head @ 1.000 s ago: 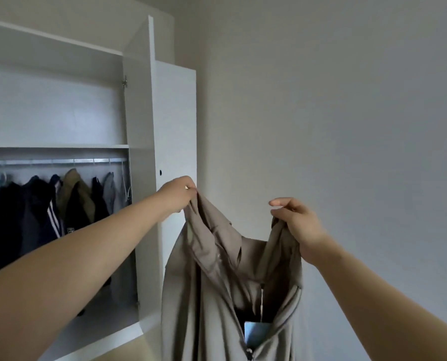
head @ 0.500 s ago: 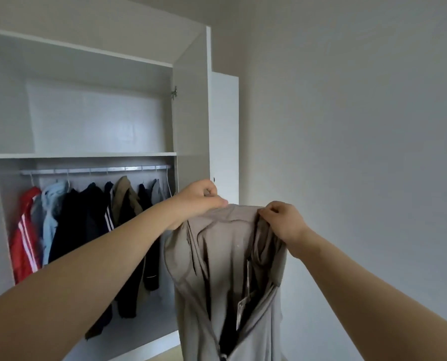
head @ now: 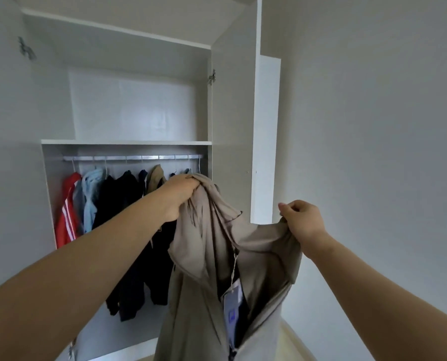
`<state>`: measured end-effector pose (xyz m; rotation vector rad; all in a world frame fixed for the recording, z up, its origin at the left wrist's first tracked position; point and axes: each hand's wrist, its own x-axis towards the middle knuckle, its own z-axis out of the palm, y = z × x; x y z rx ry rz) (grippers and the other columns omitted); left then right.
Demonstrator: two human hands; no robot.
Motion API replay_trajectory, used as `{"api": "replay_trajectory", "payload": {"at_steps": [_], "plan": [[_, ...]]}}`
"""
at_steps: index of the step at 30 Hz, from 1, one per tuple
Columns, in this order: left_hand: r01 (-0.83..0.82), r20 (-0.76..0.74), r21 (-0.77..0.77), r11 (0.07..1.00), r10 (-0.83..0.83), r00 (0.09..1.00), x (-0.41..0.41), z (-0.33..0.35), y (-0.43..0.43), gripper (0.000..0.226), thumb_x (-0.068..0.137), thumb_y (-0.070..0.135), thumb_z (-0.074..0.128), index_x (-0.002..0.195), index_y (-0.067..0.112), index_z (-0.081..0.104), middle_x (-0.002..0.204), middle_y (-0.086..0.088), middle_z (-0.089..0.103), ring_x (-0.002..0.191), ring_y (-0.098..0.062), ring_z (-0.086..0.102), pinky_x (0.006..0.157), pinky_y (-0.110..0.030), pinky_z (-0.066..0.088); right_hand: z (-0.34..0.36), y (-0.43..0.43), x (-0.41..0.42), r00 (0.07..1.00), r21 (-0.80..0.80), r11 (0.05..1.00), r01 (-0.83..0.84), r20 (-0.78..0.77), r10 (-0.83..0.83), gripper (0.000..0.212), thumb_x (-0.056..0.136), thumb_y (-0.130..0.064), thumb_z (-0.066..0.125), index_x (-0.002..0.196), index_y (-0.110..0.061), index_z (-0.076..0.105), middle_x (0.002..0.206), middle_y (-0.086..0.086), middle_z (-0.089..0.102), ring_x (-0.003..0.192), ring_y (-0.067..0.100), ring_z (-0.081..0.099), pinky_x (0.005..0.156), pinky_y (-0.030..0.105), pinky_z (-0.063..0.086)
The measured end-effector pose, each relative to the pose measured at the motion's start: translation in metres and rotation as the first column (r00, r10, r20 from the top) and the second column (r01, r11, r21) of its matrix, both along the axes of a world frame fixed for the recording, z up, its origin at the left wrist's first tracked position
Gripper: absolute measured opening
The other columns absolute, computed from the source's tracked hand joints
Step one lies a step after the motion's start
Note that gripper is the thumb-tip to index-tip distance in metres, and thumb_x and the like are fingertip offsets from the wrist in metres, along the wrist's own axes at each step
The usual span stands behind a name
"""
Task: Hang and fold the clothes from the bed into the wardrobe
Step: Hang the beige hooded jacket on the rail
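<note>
Head view, hidden: your left hand [head: 183, 194] shows only its back and knuckles, because the fingertips are buried in cloth. Your left forearm and the beige jacket [head: 209, 256] cover parts of the hung clothes [head: 128, 204] behind them.
Head view, cut off: the jacket's lower part runs off the bottom edge, so you cannot make out its hem or sleeves.
Head view, hard to read: a paper tag [head: 234, 306] hangs on a string inside the jacket's open front, below and between your hands. Its print is too small to read.
Left hand: clenched round a bunched fold at the jacket's top, the higher of your two hands.
Right hand [head: 303, 221]: fingers curled, pinching the jacket's other top edge, lower and well apart from the left.
Jacket, place: in the air between and below your hands, in front of the open wardrobe [head: 232, 113].
Jacket, long axis: vertical, top at your hands and body hanging down. The top edge slopes down from left hand to right, and the open front faces you.
Beyond left hand: dark, light blue and red garments on the rail [head: 133, 157].
Beyond right hand: a plain wall [head: 373, 126].
</note>
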<state>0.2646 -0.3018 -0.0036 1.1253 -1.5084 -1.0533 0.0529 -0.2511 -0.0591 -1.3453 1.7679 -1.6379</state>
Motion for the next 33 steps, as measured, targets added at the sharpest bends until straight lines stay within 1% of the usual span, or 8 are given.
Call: {"api": "replay_trajectory", "payload": {"at_steps": [5,9,12,18,21,24,27,33], "plan": [[0.037,-0.217,0.187,0.982,0.004,0.976,-0.005,0.008,-0.014,0.027,0.092,0.014,0.047,0.065,0.016,0.053,0.044,-0.004,0.059,0.060,-0.017,0.051,0.044,-0.022,0.045,-0.008,-0.043,0.020,0.953,0.075,0.953,-0.294,-0.054,0.299,0.027,0.079,-0.050,0.063,0.072,-0.024,0.063,0.080,-0.001,0.063,0.088,0.021,0.060,0.090,0.040,0.047],[0.021,-0.200,0.228,0.973,0.025,0.980,-0.020,0.011,-0.039,0.029,0.090,0.018,0.047,0.064,0.010,0.056,0.041,-0.005,0.058,0.051,-0.019,0.055,0.050,-0.024,0.042,-0.011,-0.080,0.046,0.707,0.232,0.688,-0.688,-0.006,0.708,0.024,0.082,-0.031,0.069,0.101,-0.017,0.066,0.097,0.009,0.068,0.098,0.016,0.060,0.091,0.029,0.044],[-0.030,-0.165,0.231,0.973,0.070,0.984,-0.021,0.015,-0.070,0.024,0.089,0.019,0.050,0.069,0.009,0.059,0.058,-0.008,0.061,0.055,-0.019,0.055,0.052,-0.025,0.041,-0.011,-0.127,0.042,0.775,0.133,0.774,-0.619,-0.059,0.629,0.004,0.085,-0.012,0.065,0.081,-0.012,0.066,0.088,0.012,0.064,0.088,0.025,0.060,0.086,0.037,0.048],[-0.212,0.158,0.026,0.977,0.206,0.966,-0.003,0.021,-0.145,0.025,0.085,0.021,0.063,0.106,0.007,0.065,0.098,-0.011,0.065,0.087,-0.023,0.061,0.079,-0.030,0.050,0.007,-0.203,0.005,0.804,-0.113,0.824,-0.555,0.180,0.566,0.039,0.091,-0.011,0.058,0.055,-0.013,0.045,0.059,0.004,0.047,0.059,0.016,0.043,0.055,0.023,0.034],[-0.272,0.425,-0.172,0.947,0.320,0.847,0.007,0.014,-0.174,0.026,0.087,0.028,0.062,0.095,0.005,0.067,0.090,-0.010,0.064,0.082,-0.019,0.059,0.077,-0.028,0.046,0.013,-0.240,0.004,0.817,-0.169,0.812,-0.559,0.060,0.574,0.036,0.093,-0.013,0.056,0.059,-0.012,0.045,0.061,0.001,0.042,0.059,0.012,0.039,0.050,0.017,0.031],[-0.357,0.633,-0.383,0.852,0.523,0.570,0.018,-0.003,-0.199,0.025,0.091,0.029,0.051,0.077,0.009,0.058,0.074,-0.003,0.054,0.079,-0.020,0.054,0.064,-0.027,0.040,0.013,-0.278,0.013,0.830,-0.170,0.813,-0.557,-0.104,0.548,0.036,0.093,-0.013,0.054,0.058,-0.013,0.047,0.062,-0.002,0.043,0.062,0.008,0.041,0.055,0.017,0.031],[-0.397,0.686,-0.465,0.791,0.606,0.403,0.032,-0.024,-0.219,0.019,0.093,0.027,0.042,0.079,0.016,0.048,0.090,-0.007,0.057,0.095,-0.029,0.055,0.071,-0.030,0.041,0.003,-0.308,0.028,0.829,-0.147,0.823,-0.548,-0.221,0.513,0.037,0.093,-0.014,0.053,0.057,-0.022,0.048,0.064,-0.007,0.047,0.071,0.010,0.046,0.059,0.016,0.034],[-0.502,0.696,-0.428,0.752,0.628,0.348,0.070,-0.057,-0.282,0.022,0.093,0.020,0.041,0.110,0.010,0.050,0.104,-0.016,0.058,0.097,-0.035,0.055,0.074,-0.034,0.040,-0.018,-0.368,0.062,0.801,-0.077,0.836,-0.544,-0.346,0.489,0.023,0.096,-0.019,0.048,0.073,-0.021,0.054,0.069,-0.012,0.049,0.067,0.003,0.045,0.054,0.005,0.032]]}}
